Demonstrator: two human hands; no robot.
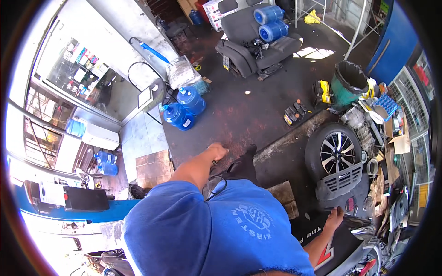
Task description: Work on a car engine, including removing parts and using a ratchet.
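Note:
My left hand [216, 151] is out in front of my body over the dark floor, its fingers curled closed. Something small shows beneath it, too small to make out. The blue water jugs [177, 116] on the floor stand ahead of it and to the left. Low on the right, my right hand [333, 220] hangs beside a black motorcycle seat [317, 241] with white and red lettering. Its fingers are loosely bent and a little apart, with nothing visible in them. Just past that hand lies a grey slotted plastic panel [341, 180], against a wheel with a tyre [338, 149].
Ahead is a grey car seat [248, 43] bearing two blue jugs. Two batteries [296, 112] and a green bin [347, 87] stand to the right, near piled parts. Flattened cardboard [153, 169] lies at left. A raised concrete edge [290, 140] crosses the floor.

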